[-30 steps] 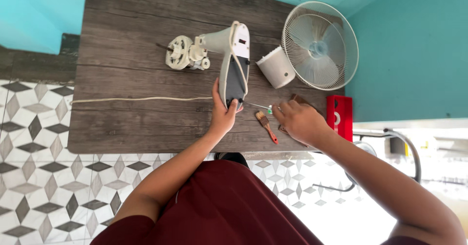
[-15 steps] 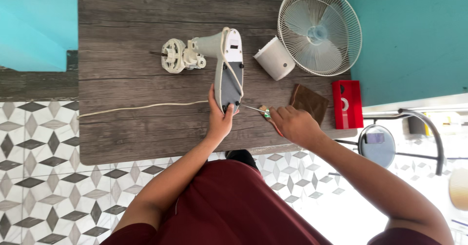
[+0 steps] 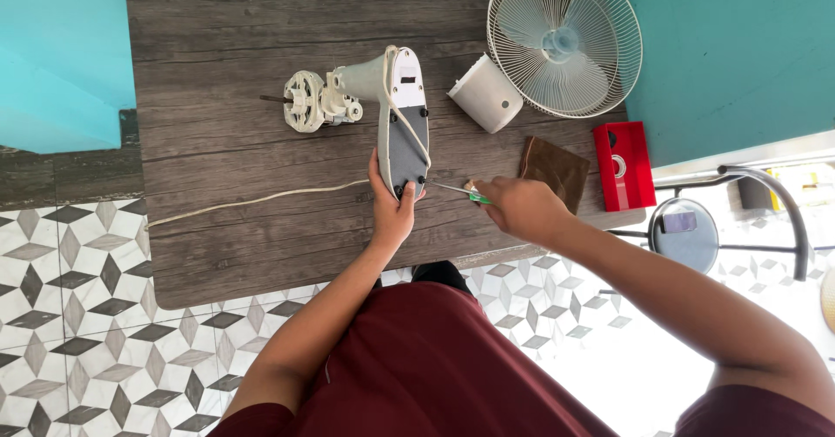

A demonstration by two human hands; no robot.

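Now the left hand [image 3: 391, 213] clamps the near end of the fan body [image 3: 402, 120], thumb on one side and fingers curled round the other, pinning it flat against the wooden table [image 3: 217, 72]. The right hand [image 3: 520, 208] is closed round a green-handled screwdriver [image 3: 465, 193], whose thin shaft points in toward the bottom corner of the body's grey panel, just beside the left thumb.

The fan body lies along the middle of the table, panel up. Its far end runs into the bare motor [image 3: 317, 103], with the shaft sticking out to the side. A white power cord [image 3: 252, 200] loops over the panel and trails off across the table.

It looks a stiff, hard plastic shell, smooth and a bit slippery, and probably top-heavy toward the motor end. So the narrow near end, where the left hand already has it, seems the sound place to hold it. The bare motor windings look the delicate part and are best left alone.

Further out, a white plastic cover [image 3: 485, 96] sits just beside the wire fan guard [image 3: 564, 39], blades inside it. A brown cloth [image 3: 555, 167] lies near the right hand, and a red box [image 3: 624, 166] rests at the table's edge beyond it.
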